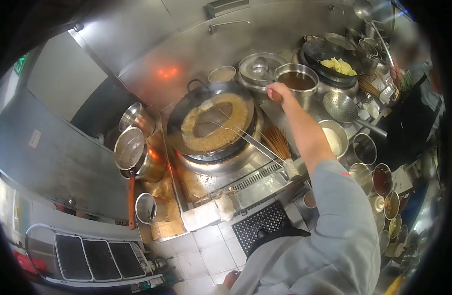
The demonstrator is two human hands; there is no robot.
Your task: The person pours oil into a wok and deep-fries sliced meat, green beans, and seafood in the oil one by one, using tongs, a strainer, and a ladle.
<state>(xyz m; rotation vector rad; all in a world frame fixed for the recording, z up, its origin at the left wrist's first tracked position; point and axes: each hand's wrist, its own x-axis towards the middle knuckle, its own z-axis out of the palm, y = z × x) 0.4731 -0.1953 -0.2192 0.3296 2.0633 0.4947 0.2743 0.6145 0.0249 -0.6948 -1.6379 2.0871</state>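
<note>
My right hand is closed around the brown handle of a metal ladle, whose bowl lies over a round steel pot. Beside it stands a pot of dark brown liquid. To the left, a large wok holds bubbling, foamy oil, with a wire skimmer in it; its long handle rests across the rim toward a bamboo brush. My left hand hangs low near my body, mostly hidden, and its fingers cannot be made out.
A second wok with chopped cabbage is at the back right, near a co-worker's hand. A perforated ladle, a white-filled bowl and several seasoning pots stand right. Metal pots and a folded cloth are left and front.
</note>
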